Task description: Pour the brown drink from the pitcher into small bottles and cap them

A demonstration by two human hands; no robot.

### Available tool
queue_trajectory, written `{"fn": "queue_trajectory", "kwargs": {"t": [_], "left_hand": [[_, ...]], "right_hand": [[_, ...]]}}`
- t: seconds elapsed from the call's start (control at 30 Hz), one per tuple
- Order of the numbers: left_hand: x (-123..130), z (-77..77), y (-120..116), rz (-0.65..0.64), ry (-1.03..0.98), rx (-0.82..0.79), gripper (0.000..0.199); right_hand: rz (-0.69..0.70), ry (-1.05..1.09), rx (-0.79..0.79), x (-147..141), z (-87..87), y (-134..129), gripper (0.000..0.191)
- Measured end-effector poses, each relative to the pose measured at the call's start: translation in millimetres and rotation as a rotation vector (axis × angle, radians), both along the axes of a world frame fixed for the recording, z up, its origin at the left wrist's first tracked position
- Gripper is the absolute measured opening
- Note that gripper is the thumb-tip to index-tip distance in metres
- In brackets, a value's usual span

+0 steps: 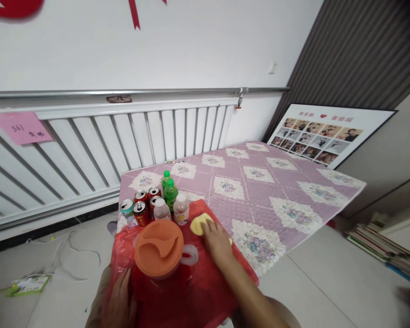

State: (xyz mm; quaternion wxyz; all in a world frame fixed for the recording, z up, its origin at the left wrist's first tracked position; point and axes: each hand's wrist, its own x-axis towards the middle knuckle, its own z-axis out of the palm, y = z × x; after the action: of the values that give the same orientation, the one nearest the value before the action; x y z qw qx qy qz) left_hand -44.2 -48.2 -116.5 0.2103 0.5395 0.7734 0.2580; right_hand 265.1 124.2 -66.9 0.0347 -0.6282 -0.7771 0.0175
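Note:
My right hand presses down on a folded yellow cloth, fingers bent over it, on a red plastic sheet. Flat at the sheet's left edge, partly cut off by the frame's bottom, lies my left hand with its fingers stretched out. Between the hands stands a jug with an orange lid and a translucent handle. Behind it are a clear bottle with a white cap, another like it, green bottles and several opened drink cans.
A purple floral cloth covers the table under the sheet. A white radiator runs along the wall behind. A photo board leans at the far right. On the floor at left lies a power strip with cords; stacked books sit at right.

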Motion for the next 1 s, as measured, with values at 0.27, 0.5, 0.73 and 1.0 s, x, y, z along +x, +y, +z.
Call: {"fn": "queue_trajectory", "kwargs": {"t": [0.27, 0.5, 0.73, 1.0], "left_hand": [[1, -40.1, -5, 0.001, 0.246, 0.082, 0.064], [-11, -58.1, -5, -0.071, 0.219, 0.163, 0.062], [-10, -57.3, -1, -0.073, 0.206, 0.195, 0.063], [-9, -51.2, -3, -0.081, 0.183, 0.199, 0.064]], "right_hand": [[-0.120, 0.007, 0.033, 69, -9.2, -5, 0.035], [-0.242, 0.006, 0.181, 106, 5.2, -52, 0.039], [0.038, 0.089, 0.168, 41, -33.6, -131, 0.041], [-0.220, 0.073, 0.373, 120, -19.0, -145, 0.034]]}}
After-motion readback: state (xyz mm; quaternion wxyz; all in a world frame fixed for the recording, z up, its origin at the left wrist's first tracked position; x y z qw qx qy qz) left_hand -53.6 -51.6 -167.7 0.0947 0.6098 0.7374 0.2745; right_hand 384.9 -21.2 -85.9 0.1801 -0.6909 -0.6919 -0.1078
